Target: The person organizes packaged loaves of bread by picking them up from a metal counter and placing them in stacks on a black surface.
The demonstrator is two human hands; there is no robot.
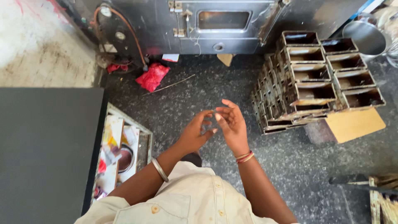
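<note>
Both hands are raised in front of my chest over the dark speckled floor [199, 95]. My left hand [195, 132], with a metal bangle on the forearm, has its fingers curled toward the right one. My right hand [232, 124], with red and gold bangles at the wrist, is spread with fingers apart. The fingertips of the two hands nearly meet; whether something tiny is pinched between them is too small to tell. No object shows in either hand.
A stack of empty metal baking tins [311, 79] stands to the right on a wooden board [356, 124]. A metal oven door [219, 25] is ahead. A red plastic bag [152, 76] lies on the floor. A dark counter [45, 153] and cluttered shelf [120, 153] are at left.
</note>
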